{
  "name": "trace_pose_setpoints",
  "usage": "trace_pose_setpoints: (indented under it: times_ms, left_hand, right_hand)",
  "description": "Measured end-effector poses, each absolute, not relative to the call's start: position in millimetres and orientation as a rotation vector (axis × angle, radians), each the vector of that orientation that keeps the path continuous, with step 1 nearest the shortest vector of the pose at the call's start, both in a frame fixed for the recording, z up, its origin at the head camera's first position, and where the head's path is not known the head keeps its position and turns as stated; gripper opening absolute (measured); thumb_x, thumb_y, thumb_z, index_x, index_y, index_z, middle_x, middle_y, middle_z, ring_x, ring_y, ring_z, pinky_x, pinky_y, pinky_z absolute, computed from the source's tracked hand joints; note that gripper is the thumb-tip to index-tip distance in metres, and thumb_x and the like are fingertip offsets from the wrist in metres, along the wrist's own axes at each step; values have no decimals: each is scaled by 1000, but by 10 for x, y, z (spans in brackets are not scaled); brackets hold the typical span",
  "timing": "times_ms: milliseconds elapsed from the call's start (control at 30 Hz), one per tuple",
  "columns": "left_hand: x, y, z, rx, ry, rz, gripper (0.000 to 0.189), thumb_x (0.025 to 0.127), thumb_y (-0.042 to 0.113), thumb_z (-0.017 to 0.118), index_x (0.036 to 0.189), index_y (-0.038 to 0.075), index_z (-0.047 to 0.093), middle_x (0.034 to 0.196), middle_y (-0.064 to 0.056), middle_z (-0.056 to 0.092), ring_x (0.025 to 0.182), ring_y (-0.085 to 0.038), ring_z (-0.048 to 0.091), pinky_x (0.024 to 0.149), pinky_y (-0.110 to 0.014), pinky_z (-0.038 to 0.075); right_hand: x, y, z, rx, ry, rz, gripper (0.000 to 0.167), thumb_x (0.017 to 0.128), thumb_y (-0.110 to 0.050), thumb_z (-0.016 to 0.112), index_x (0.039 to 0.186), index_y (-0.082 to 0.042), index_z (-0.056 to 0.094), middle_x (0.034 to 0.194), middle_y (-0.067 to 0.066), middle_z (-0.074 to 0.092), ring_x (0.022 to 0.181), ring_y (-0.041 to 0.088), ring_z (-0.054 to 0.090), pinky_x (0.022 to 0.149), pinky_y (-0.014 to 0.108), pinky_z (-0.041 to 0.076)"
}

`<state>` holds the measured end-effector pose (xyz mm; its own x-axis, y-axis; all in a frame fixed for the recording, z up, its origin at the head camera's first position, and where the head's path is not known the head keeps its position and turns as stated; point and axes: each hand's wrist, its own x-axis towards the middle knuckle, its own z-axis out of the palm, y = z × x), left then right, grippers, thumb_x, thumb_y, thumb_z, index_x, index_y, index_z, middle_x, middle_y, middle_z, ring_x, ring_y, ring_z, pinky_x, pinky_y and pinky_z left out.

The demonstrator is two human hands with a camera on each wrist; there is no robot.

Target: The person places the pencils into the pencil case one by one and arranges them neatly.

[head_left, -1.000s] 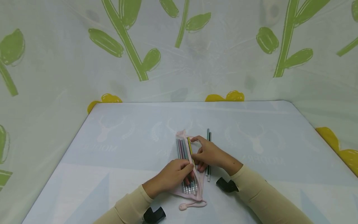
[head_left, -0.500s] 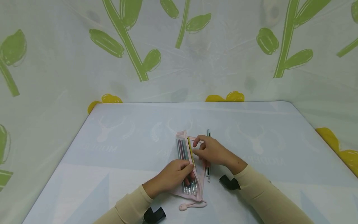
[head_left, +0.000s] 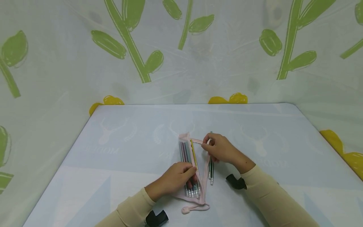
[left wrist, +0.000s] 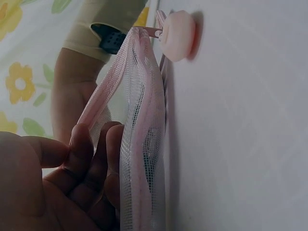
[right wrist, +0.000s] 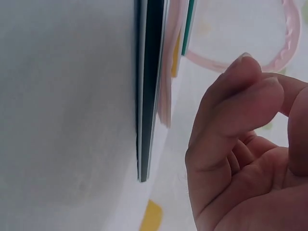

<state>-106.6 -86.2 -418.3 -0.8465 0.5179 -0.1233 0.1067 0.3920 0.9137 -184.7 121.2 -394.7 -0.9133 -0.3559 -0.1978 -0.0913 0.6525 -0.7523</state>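
A pink mesh pencil case (head_left: 202, 196) lies on the table with its zipper mouth spread apart. Inside are several silvery pencils (head_left: 185, 154) and a yellow one (head_left: 193, 150). My left hand (head_left: 176, 177) grips the case's near side by its zipper edge; the mesh (left wrist: 144, 163) rises beside those fingers in the left wrist view. At the far right of the opening, my right hand (head_left: 222, 150) has curled fingers at the pink edge (right wrist: 288, 33), drawing it outward. Two dark pencils (head_left: 211, 175) lie alongside the case, partly under the right hand.
A pink zipper pull (head_left: 186, 210) with a round end lies at the case's near corner. Black wrist devices sit under the left sleeve (head_left: 157, 218) and under the right sleeve (head_left: 236, 182). A leaf-patterned curtain (head_left: 227, 63) stands behind the table's far edge.
My right hand has moved right and slightly away from me, from over the pencils to the case's right edge, and the opening has widened. The left hand stays put.
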Motion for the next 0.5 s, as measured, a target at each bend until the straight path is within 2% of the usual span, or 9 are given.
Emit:
trace_pose_setpoints:
  times_ms: [500]
  left_hand:
    - [-1070,-862,-4191,547,2273,1450,35,104,24,46,82,6,66,76,-4,67,62,-9,62,65,-23,51]
  right_hand:
    - [-1935,1339,-3962,-321,2602,-1088,14,99,-22,59,100,-8,58,68,7,58,46,17,54,44,27,46]
